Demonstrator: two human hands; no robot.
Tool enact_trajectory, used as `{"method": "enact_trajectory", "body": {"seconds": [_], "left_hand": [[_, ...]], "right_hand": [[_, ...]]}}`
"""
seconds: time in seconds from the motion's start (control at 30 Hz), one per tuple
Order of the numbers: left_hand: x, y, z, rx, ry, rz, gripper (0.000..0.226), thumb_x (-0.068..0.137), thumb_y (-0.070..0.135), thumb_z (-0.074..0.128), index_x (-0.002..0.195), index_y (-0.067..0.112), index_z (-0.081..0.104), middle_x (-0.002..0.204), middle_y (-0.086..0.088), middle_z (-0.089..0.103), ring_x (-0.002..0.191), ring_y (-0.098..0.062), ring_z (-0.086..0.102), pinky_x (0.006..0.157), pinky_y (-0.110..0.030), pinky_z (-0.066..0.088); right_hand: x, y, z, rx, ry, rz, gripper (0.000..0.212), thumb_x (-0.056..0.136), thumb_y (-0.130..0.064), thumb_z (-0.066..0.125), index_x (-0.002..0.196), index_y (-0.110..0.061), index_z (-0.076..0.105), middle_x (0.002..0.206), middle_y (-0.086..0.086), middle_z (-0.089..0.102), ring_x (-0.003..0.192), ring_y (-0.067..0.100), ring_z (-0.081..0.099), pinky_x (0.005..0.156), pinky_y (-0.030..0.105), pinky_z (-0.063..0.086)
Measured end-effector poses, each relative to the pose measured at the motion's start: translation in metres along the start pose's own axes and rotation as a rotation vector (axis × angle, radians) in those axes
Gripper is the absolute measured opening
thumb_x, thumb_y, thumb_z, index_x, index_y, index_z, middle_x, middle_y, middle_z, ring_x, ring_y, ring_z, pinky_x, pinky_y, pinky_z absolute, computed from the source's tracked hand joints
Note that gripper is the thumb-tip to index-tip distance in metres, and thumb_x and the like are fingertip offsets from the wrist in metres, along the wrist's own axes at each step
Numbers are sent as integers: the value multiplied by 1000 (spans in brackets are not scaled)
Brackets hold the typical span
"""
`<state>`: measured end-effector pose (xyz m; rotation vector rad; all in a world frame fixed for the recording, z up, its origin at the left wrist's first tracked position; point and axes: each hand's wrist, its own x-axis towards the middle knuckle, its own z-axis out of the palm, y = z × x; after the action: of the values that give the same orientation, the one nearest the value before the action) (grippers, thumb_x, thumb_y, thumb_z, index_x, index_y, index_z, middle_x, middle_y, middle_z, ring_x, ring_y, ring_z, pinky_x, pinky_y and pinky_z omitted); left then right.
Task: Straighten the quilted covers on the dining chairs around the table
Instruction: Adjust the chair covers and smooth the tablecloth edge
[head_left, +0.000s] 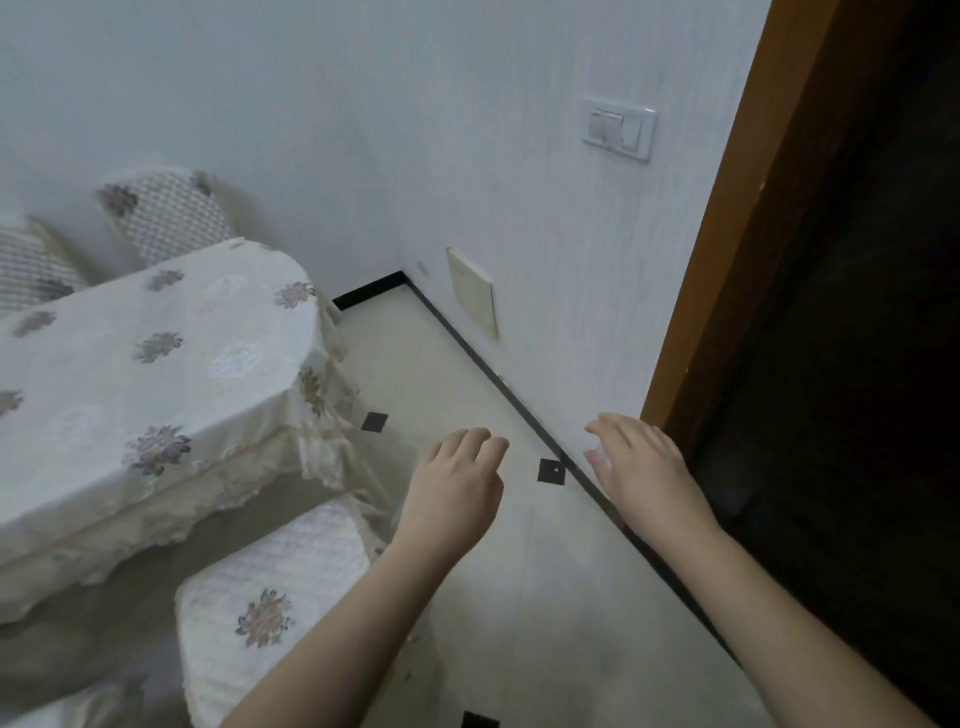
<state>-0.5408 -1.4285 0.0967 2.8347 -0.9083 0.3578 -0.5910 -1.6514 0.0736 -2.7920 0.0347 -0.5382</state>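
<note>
A cream floral tablecloth is draping the bench (156, 358), filling the left of the view over a pale tiled floor (441, 364). A white quilted chair cover with a flower motif (270, 587) is sitting on a chair tucked under the bench's near edge; two more quilted chair backs (166, 213) are showing beyond its far edge. The left hand (457, 488) and right hand (644, 467) are hovering above the floor, fingers relaxed, gripping nothing.

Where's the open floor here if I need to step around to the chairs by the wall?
Bare floor runs between the tablecloth and the wall, back to the corner. Both hands, left hand and right hand, hover over it, holding nothing. It is crowded at left, where the near chair cover tucks under the table.
</note>
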Motion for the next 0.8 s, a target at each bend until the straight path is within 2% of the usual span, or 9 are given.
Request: {"method": "enact_trajectory", "body": {"seconds": [0.23, 0.4, 0.47, 0.6, 0.7, 0.8], "left_hand": [[44, -18, 19, 52, -37, -151, 39, 73, 10, 54, 111, 16, 60, 108, -3, 63, 96, -26, 60, 78, -38, 47], [88, -49, 41, 27, -56, -244, 40, 74, 6, 60, 113, 14, 59, 119, -11, 62, 105, -30, 59, 79, -41, 50], [115, -64, 46, 7, -80, -276, 43, 77, 7, 56, 119, 13, 56, 128, -13, 57, 111, -31, 56, 81, -42, 49], [175, -104, 42, 22, -72, -324, 45, 89, 13, 42, 134, 14, 43, 145, -9, 41, 129, -28, 40, 95, -41, 39], [203, -141, 38, 64, -9, -313, 44, 86, 12, 45, 130, 16, 48, 139, -9, 47, 125, -28, 46, 93, -42, 41], [222, -174, 38, 80, 67, -366, 39, 76, 10, 55, 115, 14, 61, 119, -9, 62, 105, -29, 59, 82, -42, 47]], "right_hand": [[55, 13, 33, -2, -18, -139, 30, 83, -23, 70, 112, -17, 61, 116, 2, 62, 111, 23, 58, 100, 50, 39], [117, 18, 57, 18, -69, -194, 29, 88, -24, 63, 116, -14, 63, 122, 4, 61, 117, 23, 55, 104, 52, 38], [147, 18, 69, 17, -51, -225, 29, 89, -27, 57, 113, -14, 65, 119, 5, 63, 112, 23, 58, 102, 52, 40], [211, 8, 84, 25, -83, -274, 32, 88, -31, 49, 111, -15, 65, 117, 3, 64, 109, 22, 60, 99, 51, 42], [258, 2, 96, 8, -54, -307, 31, 89, -29, 49, 113, -15, 64, 118, 2, 64, 108, 20, 59, 102, 48, 40], [295, -2, 113, 21, -14, -308, 23, 89, -19, 59, 110, -12, 65, 114, 5, 66, 103, 23, 62, 100, 46, 41]]}}
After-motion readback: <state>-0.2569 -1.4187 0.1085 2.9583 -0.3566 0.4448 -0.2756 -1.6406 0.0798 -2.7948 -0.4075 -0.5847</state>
